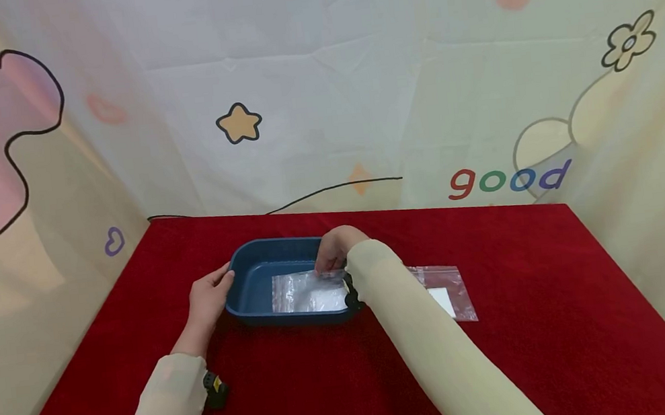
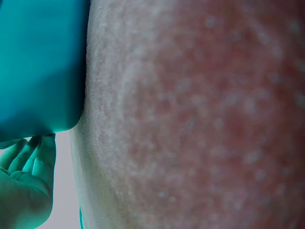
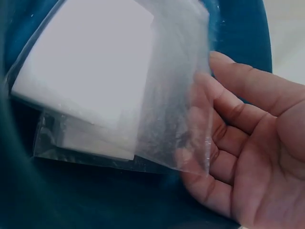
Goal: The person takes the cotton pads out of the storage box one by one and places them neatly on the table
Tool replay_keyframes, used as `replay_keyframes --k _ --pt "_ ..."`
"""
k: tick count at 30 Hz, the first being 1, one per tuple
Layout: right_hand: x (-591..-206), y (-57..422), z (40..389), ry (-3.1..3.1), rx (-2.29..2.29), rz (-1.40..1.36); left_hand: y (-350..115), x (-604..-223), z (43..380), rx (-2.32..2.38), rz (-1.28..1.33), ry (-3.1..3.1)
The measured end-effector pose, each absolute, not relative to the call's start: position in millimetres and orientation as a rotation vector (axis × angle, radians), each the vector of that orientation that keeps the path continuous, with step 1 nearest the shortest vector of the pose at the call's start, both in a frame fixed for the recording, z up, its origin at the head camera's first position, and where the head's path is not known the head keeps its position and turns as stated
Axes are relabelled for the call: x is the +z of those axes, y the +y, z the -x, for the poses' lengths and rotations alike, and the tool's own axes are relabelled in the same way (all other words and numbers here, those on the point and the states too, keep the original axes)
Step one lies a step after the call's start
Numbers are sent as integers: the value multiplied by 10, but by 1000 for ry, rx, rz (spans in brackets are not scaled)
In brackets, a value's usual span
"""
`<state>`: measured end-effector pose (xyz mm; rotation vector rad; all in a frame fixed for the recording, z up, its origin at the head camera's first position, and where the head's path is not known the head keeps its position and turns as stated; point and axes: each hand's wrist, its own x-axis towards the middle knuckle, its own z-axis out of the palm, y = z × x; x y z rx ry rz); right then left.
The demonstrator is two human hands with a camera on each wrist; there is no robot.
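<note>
A blue rectangular tub point(image 1: 295, 318) stands on the red cloth. My left hand point(image 1: 208, 300) grips its left end, thumb at the rim; the left wrist view shows the fingers point(image 2: 44, 160) against the tub's edge. Over the tub's right half, my right hand point(image 1: 337, 247) reaches down and holds a clear zip bag point(image 3: 174, 90) by one edge. Several of its fingers curl behind the see-through plastic, with the thumb beside the edge. Inside that bag is a white card point(image 3: 90, 57). Under it, another clear bag point(image 3: 47, 143) with a white card lies in the tub.
To the right of the tub, partly behind my right sleeve point(image 1: 417, 320), a clear zip bag point(image 1: 461, 288) with a white card lies on the red cloth point(image 1: 539, 321). A printed curtain point(image 1: 323, 114) hangs behind the table and along its sides.
</note>
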<state>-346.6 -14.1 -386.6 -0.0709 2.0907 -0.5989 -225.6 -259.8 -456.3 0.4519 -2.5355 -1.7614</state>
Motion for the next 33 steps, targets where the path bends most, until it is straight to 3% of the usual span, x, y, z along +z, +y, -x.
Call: replay_keyframes --k 7,33 --pt "-3862 -165 3452 2095 -553 0 -2600 -4571 2261 -1763 -458 -2527" --pt "-3731 -197 3401 2097 -523 151 -2587 -4572 2257 -1756 -475 -2529"
